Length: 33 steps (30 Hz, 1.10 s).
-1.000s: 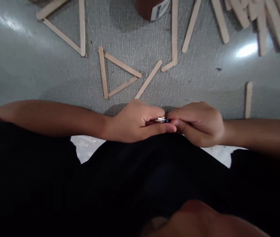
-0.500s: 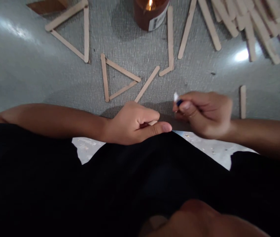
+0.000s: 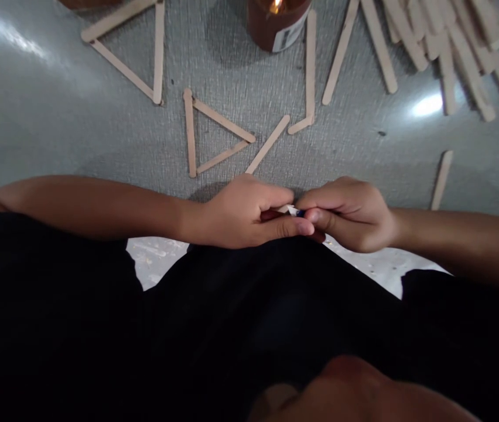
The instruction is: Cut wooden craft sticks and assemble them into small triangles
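- Pale wooden craft stick is gripped in left hand, at table's near edge; only a short end is exposed, rest is hidden by the fingers.
- Left thumb and forefinger are closed down, with just a narrow gap filled by the stick; other fingers are mostly hidden.
- Small dark-blue object with a white tip is pinched between thumb and forefinger of right hand; no space is left between them. Exact type cannot be told.
- White tip is set right at the stick's end; whether contact is made cannot be told.
- Loose diagonal stick is partly covered by left hand.
- Small triangle of wooden sticks is laid just beyond left hand; larger triangle of wooden sticks is placed farther left, cut off by the frame.
- Single short-looking stick is partly hidden behind right forearm.
- Long stick with a short angled piece at its end is positioned near brown glass candle jar, which is lit.
- Heap of pale wooden sticks is spread at upper right on grey textured table.
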{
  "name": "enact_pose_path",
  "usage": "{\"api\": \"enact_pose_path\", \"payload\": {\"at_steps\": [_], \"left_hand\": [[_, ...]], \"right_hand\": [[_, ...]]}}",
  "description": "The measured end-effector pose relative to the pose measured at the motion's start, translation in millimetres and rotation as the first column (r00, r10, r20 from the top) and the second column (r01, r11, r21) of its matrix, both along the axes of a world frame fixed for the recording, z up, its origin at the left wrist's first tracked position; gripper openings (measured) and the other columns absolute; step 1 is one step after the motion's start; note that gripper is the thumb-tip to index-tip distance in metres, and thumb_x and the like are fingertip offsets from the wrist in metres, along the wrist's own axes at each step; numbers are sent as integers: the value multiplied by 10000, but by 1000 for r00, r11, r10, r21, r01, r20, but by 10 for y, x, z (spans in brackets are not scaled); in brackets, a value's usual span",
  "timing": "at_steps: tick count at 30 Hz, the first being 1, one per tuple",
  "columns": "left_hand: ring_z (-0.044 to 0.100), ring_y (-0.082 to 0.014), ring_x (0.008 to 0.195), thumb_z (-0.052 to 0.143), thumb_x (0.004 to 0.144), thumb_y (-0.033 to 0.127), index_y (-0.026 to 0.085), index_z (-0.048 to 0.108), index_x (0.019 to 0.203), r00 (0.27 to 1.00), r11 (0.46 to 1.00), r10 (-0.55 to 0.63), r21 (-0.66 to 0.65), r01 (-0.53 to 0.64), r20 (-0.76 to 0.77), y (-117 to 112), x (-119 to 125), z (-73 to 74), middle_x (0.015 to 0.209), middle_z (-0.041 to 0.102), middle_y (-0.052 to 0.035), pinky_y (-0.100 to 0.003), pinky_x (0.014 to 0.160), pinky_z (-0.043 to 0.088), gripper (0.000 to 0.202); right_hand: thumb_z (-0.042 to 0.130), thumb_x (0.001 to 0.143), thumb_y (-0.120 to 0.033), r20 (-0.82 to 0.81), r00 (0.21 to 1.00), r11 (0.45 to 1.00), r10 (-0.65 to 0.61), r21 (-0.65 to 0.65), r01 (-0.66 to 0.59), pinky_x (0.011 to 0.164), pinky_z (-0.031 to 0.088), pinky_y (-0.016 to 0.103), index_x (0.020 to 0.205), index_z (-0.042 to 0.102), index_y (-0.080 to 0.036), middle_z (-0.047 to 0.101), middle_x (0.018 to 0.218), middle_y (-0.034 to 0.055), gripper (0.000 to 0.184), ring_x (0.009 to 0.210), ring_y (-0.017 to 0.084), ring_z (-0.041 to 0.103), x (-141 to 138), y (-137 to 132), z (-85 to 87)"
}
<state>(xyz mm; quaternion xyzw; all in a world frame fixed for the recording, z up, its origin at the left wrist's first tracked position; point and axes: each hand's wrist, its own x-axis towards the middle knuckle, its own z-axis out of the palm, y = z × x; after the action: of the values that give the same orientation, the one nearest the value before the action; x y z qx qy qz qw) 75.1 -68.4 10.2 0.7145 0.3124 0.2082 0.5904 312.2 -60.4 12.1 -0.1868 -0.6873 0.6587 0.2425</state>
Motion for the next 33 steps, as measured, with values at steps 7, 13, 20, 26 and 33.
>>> {"api": "enact_pose_path", "payload": {"at_steps": [7,13,20,26,33], "left_hand": [[497,-43,495,639,1041,608,179,557,738,999,996,-38,82,39,-21,32,8,-7,557,543,59,-213,496,316,532],[434,-50,467,587,1058,639,181,509,680,998,994,-18,107,25,-60,35,-7,2,519,486,52,-243,494,293,599],[431,-45,463,556,1088,593,174,514,664,999,991,9,134,-3,-41,20,0,13,523,501,49,-244,484,280,598],[332,-38,434,571,1071,614,171,410,610,997,987,31,161,-19,-74,16,1,33,481,400,62,-257,478,226,659],[311,-35,469,670,1020,556,181,387,648,996,992,45,120,-35,-76,7,6,34,521,364,84,-244,509,260,599]], "right_hand": [[515,1119,-174,4,1000,998,4,-65,-3,504,416,102,839,587,-166,596,629,-50,289,524,9,543,-5,-6,-10],[513,1126,-201,51,997,998,-50,-43,52,505,416,116,817,587,-160,593,628,-41,320,530,15,545,-4,-26,8],[540,1114,-214,83,985,988,-151,34,149,485,410,155,866,631,-174,599,641,-36,267,529,33,541,1,-76,6],[566,1116,-271,81,947,947,-311,-63,316,487,430,183,964,685,-165,584,621,-37,221,525,52,537,30,-101,-49],[577,1114,-306,70,956,944,-286,-151,294,520,464,218,1034,705,-178,617,668,-21,197,566,78,582,48,-110,-73]]}}
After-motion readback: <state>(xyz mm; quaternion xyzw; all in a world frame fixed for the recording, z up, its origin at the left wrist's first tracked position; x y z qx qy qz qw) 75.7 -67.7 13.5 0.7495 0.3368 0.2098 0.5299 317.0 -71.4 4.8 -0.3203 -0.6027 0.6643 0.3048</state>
